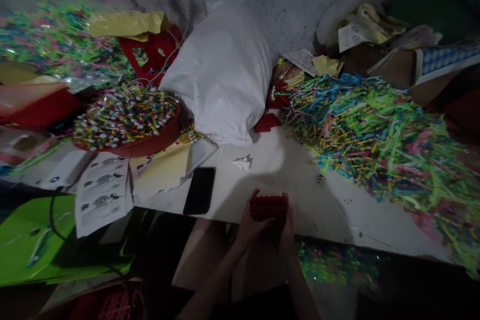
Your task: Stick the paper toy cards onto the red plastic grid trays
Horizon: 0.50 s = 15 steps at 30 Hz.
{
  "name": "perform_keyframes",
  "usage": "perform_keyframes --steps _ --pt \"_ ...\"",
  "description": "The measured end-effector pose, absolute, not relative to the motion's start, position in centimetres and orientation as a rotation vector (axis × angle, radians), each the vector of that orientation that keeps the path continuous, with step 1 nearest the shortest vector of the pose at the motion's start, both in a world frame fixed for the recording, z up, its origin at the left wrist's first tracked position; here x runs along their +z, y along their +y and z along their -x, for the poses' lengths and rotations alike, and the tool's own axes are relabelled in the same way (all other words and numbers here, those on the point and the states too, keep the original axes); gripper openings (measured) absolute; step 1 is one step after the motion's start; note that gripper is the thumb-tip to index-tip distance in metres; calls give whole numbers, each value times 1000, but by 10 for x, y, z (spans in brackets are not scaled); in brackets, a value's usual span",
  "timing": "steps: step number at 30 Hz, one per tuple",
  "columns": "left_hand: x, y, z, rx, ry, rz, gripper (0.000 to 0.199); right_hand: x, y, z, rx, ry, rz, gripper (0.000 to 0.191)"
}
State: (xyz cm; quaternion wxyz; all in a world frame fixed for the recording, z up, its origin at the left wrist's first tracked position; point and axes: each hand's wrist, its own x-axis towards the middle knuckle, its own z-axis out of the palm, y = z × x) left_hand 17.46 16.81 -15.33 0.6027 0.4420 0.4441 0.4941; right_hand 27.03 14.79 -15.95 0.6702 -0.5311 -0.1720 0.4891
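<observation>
Both hands grasp a red toothed block (269,205), held at the near edge of the counter (315,215). The left hand (250,222) grips its left side, with the thumb laid across the lower front; the right hand (287,225) closes on the right side. The block's top edge shows a row of small notches, but its lower part is too dark to tell whether anything is set in it.

As for progress, the block appears to be taken up and not yet set down, and no beaded piece can be made out on it. Much material lies loose: a big heap of beaded sticks with coloured streamers (386,135) spreads over the right side of the counter, and a reddish basin (159,141) on the left is piled high with white-tipped beaded sticks (125,117). How much of either heap is finished cannot be told.

A flat red perforated piece (267,122) lies beside the foot of a full white sack (228,65), apart from the hands. Nearer are a small white scrap (243,162) and a black smartphone (200,191); printed sheets (103,195) hang over the edge farther left.
</observation>
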Motion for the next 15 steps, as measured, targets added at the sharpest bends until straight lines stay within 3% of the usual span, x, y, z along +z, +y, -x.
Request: perform_keyframes --steps 15 --pt "-166 168 -174 1157 1049 -1077 97 -166 146 -271 1070 -457 1261 65"
